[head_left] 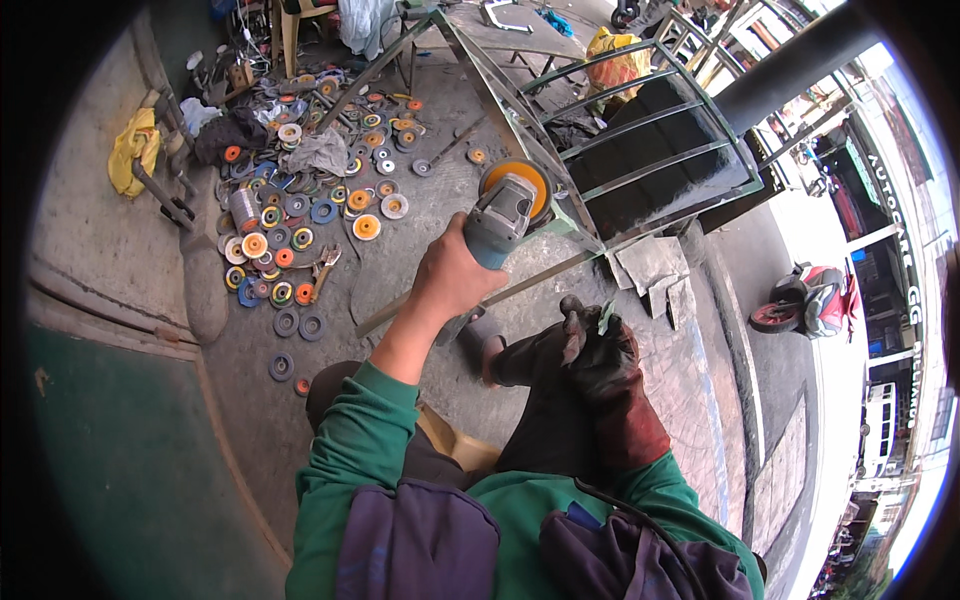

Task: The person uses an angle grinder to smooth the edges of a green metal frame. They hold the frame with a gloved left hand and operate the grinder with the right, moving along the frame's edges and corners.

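My bare left hand (452, 270) is wrapped round the body of an angle grinder (497, 222). Its orange-yellow disc (520, 183) faces away from me, close to the corner of a metal frame (560, 215); whether they touch I cannot tell. On my right hand (605, 350) is a worn work glove, blackened at the fingers, with a red cuff (633, 425). That hand is closed above my right leg, and a small, flat, pale green piece (606, 318) sticks up from its fingers. The rest of this piece is hidden in the glove.
Many used grinding discs (366, 228) lie scattered on the concrete floor to the left. A barred metal frame (640, 130) with a dark panel stands ahead right. Broken flat slabs (650, 270) lie below it. A red motorcycle (815, 300) is parked by the street. A green wall (130, 450) borders my left.
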The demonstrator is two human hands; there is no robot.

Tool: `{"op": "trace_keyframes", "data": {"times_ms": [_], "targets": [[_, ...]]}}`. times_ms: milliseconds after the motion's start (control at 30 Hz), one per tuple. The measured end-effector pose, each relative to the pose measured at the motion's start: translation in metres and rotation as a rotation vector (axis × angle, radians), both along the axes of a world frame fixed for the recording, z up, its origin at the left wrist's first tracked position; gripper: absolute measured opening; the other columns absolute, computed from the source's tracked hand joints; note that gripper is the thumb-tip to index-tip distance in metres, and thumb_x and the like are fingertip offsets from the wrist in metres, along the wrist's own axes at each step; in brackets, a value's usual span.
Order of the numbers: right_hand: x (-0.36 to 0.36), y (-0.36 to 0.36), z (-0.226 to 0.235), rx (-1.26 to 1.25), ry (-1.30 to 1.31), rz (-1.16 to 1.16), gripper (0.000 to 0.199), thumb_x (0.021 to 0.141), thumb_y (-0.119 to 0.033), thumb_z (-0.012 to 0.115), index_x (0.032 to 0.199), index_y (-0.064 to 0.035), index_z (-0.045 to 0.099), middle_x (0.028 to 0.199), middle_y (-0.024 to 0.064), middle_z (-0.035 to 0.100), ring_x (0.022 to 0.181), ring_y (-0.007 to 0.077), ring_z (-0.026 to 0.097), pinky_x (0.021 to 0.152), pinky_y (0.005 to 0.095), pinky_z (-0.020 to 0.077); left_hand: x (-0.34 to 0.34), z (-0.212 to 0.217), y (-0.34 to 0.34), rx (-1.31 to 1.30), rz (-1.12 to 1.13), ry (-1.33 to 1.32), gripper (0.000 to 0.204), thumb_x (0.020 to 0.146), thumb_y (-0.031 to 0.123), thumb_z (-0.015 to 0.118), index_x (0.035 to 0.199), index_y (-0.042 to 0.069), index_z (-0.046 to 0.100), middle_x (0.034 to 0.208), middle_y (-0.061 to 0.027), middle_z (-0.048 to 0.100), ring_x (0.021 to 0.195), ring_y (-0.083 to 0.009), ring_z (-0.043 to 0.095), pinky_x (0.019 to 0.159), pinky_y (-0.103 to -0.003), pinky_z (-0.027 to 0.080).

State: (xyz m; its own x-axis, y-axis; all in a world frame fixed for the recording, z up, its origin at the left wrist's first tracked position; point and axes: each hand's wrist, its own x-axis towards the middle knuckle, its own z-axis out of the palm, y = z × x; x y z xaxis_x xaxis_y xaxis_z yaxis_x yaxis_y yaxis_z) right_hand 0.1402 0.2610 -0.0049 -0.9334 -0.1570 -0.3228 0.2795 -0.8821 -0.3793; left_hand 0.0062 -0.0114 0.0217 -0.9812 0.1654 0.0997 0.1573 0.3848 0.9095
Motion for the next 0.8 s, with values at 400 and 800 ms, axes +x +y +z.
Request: {"op": "trace_keyframes", "data": {"times_ms": [400,800], "targets": [[0.009,0.005,-0.005,-0.032,0.013,-0.079,0.037,0.100,-0.019,0.069,0.130,0.0017,0.067,0.142,0.0198,0.064,0.122,0.0278,0.067,0.097,0.0417,0.0596,0.033,0.012,0.023,-0.178,-0.316,0.001,0.071,0.069,0.020,0.084,0.132,0.003,0.055,0.109,-0.0280,0.074,0.105,-0.0507,0.071,0.092,-0.054,0.059],[0.009,0.018,-0.005,-0.186,0.104,-0.037,0.053,0.098,-0.024,0.073,0.137,0.0108,0.062,0.132,0.0260,0.069,0.118,0.0345,0.072,0.092,0.0485,0.0626,0.016,0.008,0.014,-0.062,-0.170,0.017,0.065,0.069,0.020,0.084,0.125,0.001,0.057,0.105,-0.0282,0.074,0.103,-0.0496,0.072,0.090,-0.052,0.060]]}}
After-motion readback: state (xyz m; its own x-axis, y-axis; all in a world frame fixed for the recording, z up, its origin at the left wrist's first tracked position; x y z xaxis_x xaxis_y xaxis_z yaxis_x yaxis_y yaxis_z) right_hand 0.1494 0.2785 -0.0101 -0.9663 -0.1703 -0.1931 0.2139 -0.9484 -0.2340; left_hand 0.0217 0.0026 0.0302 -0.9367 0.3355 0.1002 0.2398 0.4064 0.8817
